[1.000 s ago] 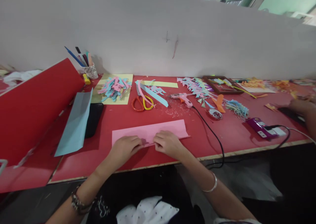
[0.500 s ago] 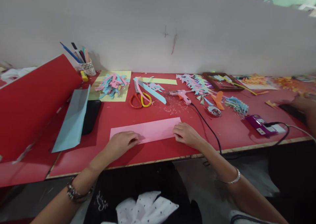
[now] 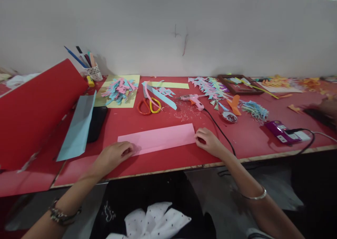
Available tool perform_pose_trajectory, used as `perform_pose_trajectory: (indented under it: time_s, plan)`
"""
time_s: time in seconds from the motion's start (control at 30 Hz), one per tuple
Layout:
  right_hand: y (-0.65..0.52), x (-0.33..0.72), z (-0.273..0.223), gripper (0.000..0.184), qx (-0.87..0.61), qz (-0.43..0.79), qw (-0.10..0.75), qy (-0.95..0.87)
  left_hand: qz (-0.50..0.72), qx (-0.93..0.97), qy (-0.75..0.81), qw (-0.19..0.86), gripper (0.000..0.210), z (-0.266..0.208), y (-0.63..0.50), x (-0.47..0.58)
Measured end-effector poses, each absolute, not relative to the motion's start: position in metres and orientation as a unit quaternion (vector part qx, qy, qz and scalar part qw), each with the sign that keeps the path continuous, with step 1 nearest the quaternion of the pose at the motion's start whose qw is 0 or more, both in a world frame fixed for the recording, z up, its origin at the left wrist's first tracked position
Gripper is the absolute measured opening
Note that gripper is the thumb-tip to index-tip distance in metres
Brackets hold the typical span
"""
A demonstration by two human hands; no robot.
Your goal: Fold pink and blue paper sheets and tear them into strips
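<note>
From my end I'm seeing a co-worker's hand [image 3: 328, 107] only as a blur, the border cutting it off, beside a dark thing I'm failing to identify. The blue sheet [image 3: 76, 126] is hiding part of a black case [image 3: 98, 121], and paper strips [image 3: 164, 99] are covering most of the blades of the scissors [image 3: 144, 110]. My left hand [image 3: 116, 156] is resting half-curled, covering the paper's lower left corner; my right hand [image 3: 210, 142] is resting in a loose ring, its tips meeting the right end. I cannot tell whether either is pinching. I'm counting one pink paper [image 3: 162, 137], one pair of scissors, one glue gun [image 3: 194, 100], one pen cup [image 3: 95, 72] and one tray [image 3: 246, 92]. The paper is lying flat on the desk [image 3: 163, 161], near the front edge, a red band showing between. Behind it, more red is reaching to the scissors and gun. The gun's cord [image 3: 220, 130] is passing out of sight behind my right forearm, narrowing the room there
</note>
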State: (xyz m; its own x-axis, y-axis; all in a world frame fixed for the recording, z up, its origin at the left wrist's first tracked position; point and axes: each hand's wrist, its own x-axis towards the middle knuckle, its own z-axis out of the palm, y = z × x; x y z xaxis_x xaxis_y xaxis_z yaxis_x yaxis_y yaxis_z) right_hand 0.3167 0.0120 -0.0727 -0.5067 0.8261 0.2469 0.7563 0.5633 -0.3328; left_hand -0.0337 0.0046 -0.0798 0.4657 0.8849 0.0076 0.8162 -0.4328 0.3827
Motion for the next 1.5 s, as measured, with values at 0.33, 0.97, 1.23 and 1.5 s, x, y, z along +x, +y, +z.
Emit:
perform_pose_trajectory:
  time_s: [0.33, 0.97, 1.23, 1.5]
  plan:
    - [-0.014, 0.285, -0.060, 0.009, -0.623, -0.084, 0.161, -0.761, 0.131, 0.847, 0.504, 0.110, 0.034, -0.081, -0.006, -0.045]
    - [-0.004, 0.179, -0.065, 0.007, -0.527, 0.124, 0.140, -0.829, 0.192, 0.831, 0.500, 0.149, 0.012, -0.081, 0.003, 0.017]
    - [0.002, 0.224, -0.071, 0.010, -0.481, 0.148, 0.203, -0.840, 0.210, 0.800, 0.525, 0.201, 0.015, -0.080, 0.000, -0.007]
    - [0.000, 0.267, -0.075, 0.016, -0.525, 0.169, 0.262, -0.792, 0.237, 0.771, 0.554, 0.208, 0.023, -0.080, -0.005, -0.021]
